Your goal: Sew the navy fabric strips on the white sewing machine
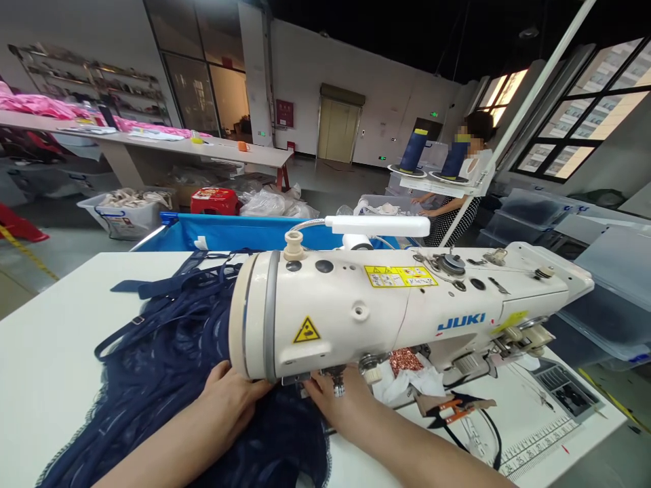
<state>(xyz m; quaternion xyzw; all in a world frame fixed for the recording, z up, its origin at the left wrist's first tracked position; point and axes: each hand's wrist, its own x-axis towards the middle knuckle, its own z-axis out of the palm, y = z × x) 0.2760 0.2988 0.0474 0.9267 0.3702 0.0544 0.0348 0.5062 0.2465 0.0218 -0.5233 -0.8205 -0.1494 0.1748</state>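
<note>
Navy sheer fabric (167, 379), with narrow straps and a small strap slider, lies bunched across the white sewing table and runs under the JUKI sewing machine (350, 305). My left hand (231, 393) grips the fabric at the left end of the machine, its fingertips partly hidden by the machine's rounded end. Beneath the arm, beside the presser area, my right hand (343, 400) pinches the fabric close to the needle. The machine covers part of its fingers. The stitching point itself is hidden from view.
Orange-handled thread snips (450, 410), a white cloth with copper sequins (407, 362) and a ruler strip (539, 447) lie right of the machine. Two navy thread cones (411, 152) stand above. A blue fabric bin (228, 230) is behind the table. A person (472, 169) stands beyond.
</note>
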